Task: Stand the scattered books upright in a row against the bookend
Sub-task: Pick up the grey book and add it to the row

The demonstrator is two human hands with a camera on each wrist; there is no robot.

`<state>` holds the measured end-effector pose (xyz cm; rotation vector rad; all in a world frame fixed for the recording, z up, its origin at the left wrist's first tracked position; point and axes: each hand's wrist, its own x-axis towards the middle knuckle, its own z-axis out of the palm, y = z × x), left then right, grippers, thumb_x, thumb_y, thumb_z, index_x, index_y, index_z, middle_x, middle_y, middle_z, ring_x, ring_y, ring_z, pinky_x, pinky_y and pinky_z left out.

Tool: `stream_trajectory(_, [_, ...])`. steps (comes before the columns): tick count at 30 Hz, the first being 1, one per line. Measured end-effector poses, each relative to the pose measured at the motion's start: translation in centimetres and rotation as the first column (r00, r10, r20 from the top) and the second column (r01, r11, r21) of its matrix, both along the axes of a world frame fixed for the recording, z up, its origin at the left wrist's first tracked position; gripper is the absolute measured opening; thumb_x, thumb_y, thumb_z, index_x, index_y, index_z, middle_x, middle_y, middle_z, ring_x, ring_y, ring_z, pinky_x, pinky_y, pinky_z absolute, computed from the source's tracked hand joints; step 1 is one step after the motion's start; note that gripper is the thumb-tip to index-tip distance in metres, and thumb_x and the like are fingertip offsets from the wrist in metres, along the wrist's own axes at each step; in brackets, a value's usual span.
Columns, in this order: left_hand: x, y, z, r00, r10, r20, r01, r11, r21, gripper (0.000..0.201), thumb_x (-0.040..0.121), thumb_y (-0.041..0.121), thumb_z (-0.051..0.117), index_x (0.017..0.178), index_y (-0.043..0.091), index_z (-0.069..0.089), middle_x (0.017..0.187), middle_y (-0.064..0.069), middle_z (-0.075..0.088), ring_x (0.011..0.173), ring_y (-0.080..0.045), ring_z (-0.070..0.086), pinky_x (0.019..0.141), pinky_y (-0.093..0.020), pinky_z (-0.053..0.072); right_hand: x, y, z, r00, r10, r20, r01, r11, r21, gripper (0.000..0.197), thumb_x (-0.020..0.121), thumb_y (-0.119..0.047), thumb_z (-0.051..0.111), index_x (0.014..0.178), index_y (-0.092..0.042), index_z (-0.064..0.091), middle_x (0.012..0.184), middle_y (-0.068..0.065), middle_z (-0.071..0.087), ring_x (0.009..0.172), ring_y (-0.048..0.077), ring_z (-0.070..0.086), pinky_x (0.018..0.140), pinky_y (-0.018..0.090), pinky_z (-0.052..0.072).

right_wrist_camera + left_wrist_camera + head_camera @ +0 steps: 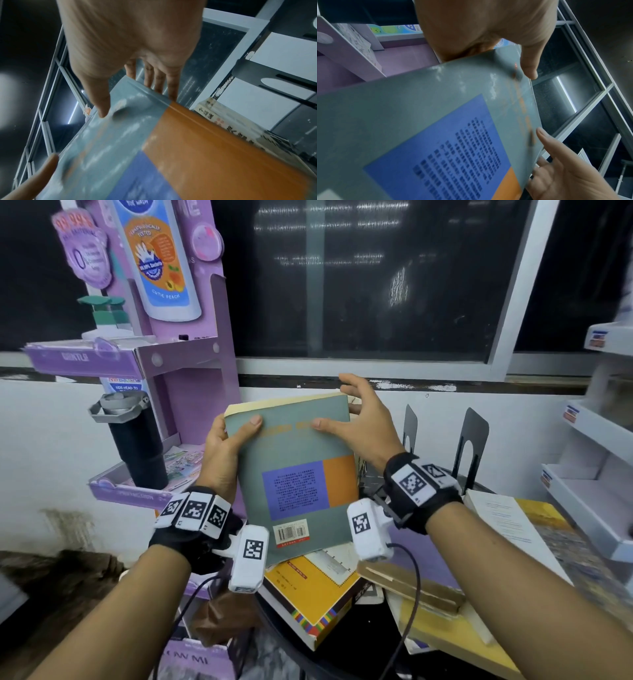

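A grey-green book [294,467] with a blue and orange panel on its cover is held up in the air, tilted, above the pile. My left hand [236,436] grips its left edge, thumb on the cover [529,67]. My right hand [342,412] has its thumb on the cover [102,105], with the fingers reaching round the right edge behind it. Two black metal bookends [474,440] stand at the back right. A book with a printed spine [240,129] sits just behind the held one. Scattered below lie a yellow book [308,594], a brown book [411,583] and an open white-paged book [496,515].
A purple cardboard display stand [191,405] with a black tumbler [137,440] rises close on the left. White shelving [589,491] stands at the right. A dark window [359,278] and a white wall are behind.
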<state>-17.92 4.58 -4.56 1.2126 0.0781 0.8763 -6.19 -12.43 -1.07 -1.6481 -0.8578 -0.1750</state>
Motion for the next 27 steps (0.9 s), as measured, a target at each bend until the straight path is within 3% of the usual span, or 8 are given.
stream_trajectory(4, [0.2, 0.0, 0.3, 0.999, 0.042, 0.010, -0.042, 0.999, -0.005, 0.027, 0.086, 0.014, 0.066, 0.109, 0.014, 0.052, 0.098, -0.004, 0.069, 0.079, -0.013, 0.070, 0.067, -0.027, 0.056, 1.0, 0.2, 1.6, 0.993, 0.098, -0.061, -0.105, 0.987, -0.125, 0.083, 0.065, -0.037, 0.087, 0.137, -0.033, 0.045, 0.133, -0.004, 0.054, 0.114, 0.013, 0.056, 0.098, 0.036, 0.050])
stream_trajectory(8, [0.4, 0.1, 0.4, 0.998, 0.065, 0.016, -0.065, 0.998, 0.009, 0.023, 0.087, 0.016, 0.066, 0.105, 0.017, 0.053, 0.098, -0.004, 0.068, 0.078, -0.013, 0.069, 0.067, -0.028, 0.056, 1.4, 0.6, 2.0, 0.977, 0.179, -0.114, -0.199, 0.959, -0.202, 0.070, 0.063, -0.037, 0.087, 0.125, -0.031, 0.055, 0.117, -0.002, 0.063, 0.105, 0.017, 0.063, 0.091, 0.042, 0.055])
stream_trajectory(14, [0.5, -0.3, 0.4, 0.995, 0.087, 0.052, -0.085, 0.996, -0.033, 0.020, 0.086, 0.014, 0.066, 0.102, 0.017, 0.054, 0.094, -0.005, 0.066, 0.075, -0.015, 0.067, 0.069, -0.031, 0.058, 1.3, 0.0, 2.2, 0.964, 0.238, -0.117, -0.256, 0.951, -0.174, 0.049, 0.072, -0.020, 0.084, 0.115, -0.025, 0.062, 0.111, -0.005, 0.063, 0.097, 0.013, 0.063, 0.084, 0.033, 0.058])
stream_trajectory(19, [0.6, -0.8, 0.8, 0.992, 0.083, 0.097, -0.078, 0.995, -0.055, 0.017, 0.087, 0.006, 0.061, 0.101, 0.013, 0.055, 0.080, -0.001, 0.068, 0.065, -0.011, 0.067, 0.059, -0.024, 0.055, 1.0, -1.0, 3.4, 0.958, 0.269, -0.100, -0.287, 0.920, -0.267, 0.045, 0.072, -0.022, 0.084, 0.111, -0.027, 0.065, 0.112, -0.006, 0.063, 0.097, 0.013, 0.064, 0.065, 0.021, 0.055])
stream_trajectory(25, [0.4, -0.4, 2.3, 0.989, 0.047, 0.137, -0.053, 0.998, 0.040, 0.019, 0.083, 0.005, 0.062, 0.099, 0.012, 0.057, 0.073, 0.005, 0.071, 0.065, -0.010, 0.067, 0.061, -0.022, 0.054, 0.3, -1.9, 5.1, 0.954, 0.298, -0.045, -0.293, 0.882, -0.369, 0.050, 0.070, -0.027, 0.085, 0.116, -0.029, 0.065, 0.110, -0.010, 0.066, 0.095, 0.011, 0.066, 0.061, 0.017, 0.052])
stream_trajectory(27, [0.4, -0.3, 3.2, 0.989, 0.035, 0.143, -0.043, 0.998, 0.052, 0.023, 0.078, 0.010, 0.064, 0.100, 0.012, 0.058, 0.075, 0.004, 0.071, 0.068, -0.011, 0.067, 0.063, -0.024, 0.055, -0.1, -2.3, 5.9, 0.950, 0.311, -0.037, -0.302, 0.878, -0.371, 0.051, 0.071, -0.024, 0.085, 0.117, -0.030, 0.064, 0.108, -0.011, 0.067, 0.094, 0.012, 0.067, 0.061, 0.021, 0.056])
